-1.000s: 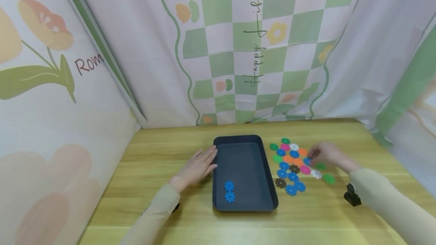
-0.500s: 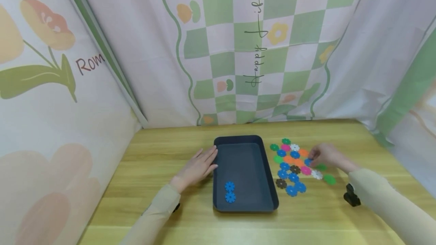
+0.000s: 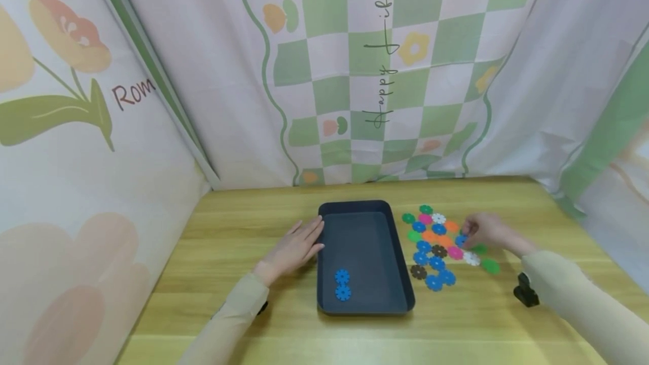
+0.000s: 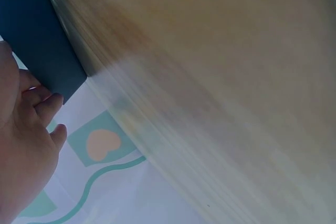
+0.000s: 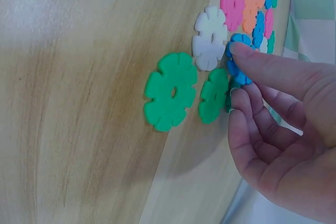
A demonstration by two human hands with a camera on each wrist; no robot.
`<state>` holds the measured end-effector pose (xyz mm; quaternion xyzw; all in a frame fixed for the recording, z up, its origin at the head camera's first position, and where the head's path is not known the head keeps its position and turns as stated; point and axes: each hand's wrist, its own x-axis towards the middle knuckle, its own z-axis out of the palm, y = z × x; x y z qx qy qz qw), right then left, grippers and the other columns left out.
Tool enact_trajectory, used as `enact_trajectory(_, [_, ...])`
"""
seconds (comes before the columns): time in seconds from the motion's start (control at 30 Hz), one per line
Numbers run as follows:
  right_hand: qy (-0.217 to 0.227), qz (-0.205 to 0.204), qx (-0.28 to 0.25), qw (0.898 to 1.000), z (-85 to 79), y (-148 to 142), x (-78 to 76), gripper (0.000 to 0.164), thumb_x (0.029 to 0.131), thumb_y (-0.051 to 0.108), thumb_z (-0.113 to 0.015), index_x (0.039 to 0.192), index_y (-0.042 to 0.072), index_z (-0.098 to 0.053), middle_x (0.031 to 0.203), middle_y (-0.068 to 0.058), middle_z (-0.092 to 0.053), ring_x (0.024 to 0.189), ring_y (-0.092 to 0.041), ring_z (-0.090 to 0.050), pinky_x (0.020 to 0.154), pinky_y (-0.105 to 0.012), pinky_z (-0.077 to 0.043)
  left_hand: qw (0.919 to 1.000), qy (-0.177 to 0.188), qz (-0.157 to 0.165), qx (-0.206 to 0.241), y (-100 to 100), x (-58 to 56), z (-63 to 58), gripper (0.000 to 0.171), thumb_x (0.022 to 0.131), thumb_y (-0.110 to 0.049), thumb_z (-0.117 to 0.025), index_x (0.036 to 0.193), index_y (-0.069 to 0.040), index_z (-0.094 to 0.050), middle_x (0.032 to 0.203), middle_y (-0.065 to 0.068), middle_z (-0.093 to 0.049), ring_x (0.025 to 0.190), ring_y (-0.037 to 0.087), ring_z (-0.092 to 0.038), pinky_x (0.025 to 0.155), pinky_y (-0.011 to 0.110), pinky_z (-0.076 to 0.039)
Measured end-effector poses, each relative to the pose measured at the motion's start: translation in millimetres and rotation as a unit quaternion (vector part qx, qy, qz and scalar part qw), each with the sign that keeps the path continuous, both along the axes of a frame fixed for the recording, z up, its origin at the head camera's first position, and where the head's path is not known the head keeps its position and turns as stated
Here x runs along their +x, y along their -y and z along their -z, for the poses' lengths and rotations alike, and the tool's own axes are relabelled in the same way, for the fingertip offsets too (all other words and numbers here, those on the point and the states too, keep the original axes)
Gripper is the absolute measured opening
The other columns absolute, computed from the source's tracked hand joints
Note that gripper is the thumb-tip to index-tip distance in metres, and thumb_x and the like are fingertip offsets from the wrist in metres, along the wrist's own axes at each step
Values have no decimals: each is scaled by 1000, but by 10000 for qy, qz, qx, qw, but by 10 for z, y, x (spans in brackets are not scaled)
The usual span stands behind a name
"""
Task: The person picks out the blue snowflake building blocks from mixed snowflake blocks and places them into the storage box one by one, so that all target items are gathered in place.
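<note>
My right hand (image 3: 489,231) pinches a blue flower-shaped plastic disc (image 3: 461,240) at the right side of the spread pieces. The right wrist view shows the thumb on the face of this blue disc (image 5: 240,72), with the other fingers curled behind it. A dark grey tray (image 3: 362,246) lies in the middle of the table; two blue discs (image 3: 342,276) sit near its front left corner. Against the tray's left wall rests my left hand (image 3: 291,252), fingers extended. In the left wrist view that hand (image 4: 26,129) touches the tray's dark side (image 4: 34,30).
Several loose discs in blue, orange, pink, brown, white and green lie right of the tray, among them an orange disc (image 3: 430,236) and a brown disc (image 3: 418,272). A green disc (image 5: 170,92) lies nearest the right wrist. A printed curtain (image 3: 329,94) hangs behind the table (image 3: 253,207).
The blue disc at my right fingertips has shifted very slightly and shows a little more. My left hand and the tray have stayed in place.
</note>
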<state>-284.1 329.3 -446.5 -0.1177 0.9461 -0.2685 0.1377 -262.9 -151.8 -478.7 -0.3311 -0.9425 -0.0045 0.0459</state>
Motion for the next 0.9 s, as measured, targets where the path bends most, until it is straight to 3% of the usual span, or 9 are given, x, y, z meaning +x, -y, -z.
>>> enact_trajectory(0.5, [-139, -257, 106, 9995, -52, -36, 17, 13, 86, 8, -71, 93, 0, -64, 89, -9, -67, 82, -17, -59, 70, -32, -54, 10000, -51, 54, 50, 2, 6, -2, 59, 107, -40, -38, 154, -5, -33, 164, 9, -29, 152, 21, -31, 125, 45, -27])
enact_trajectory(0.8, [-17, -377, -32, 9993, -143, 0, 30, 21, 93, 12, -62, 108, -2, -66, 98, -13, -71, 86, -18, -65, 71, -36, -59, 10000, -11, 51, 66, 5, -4, 9, 59, 108, -41, -36, 155, -5, -32, 164, 9, -28, 152, 21, -31, 125, 46, -28])
enact_trajectory(0.9, [15, -374, -44, 9993, -187, 54, 29, 21, 94, 14, -62, 107, -1, -67, 95, -9, -71, 85, -19, -66, 73, -36, -59, 10000, 19, 31, 41, 2, -8, 9, 60, 108, -41, -36, 155, -5, -31, 164, 9, -28, 152, 21, -30, 125, 46, -28])
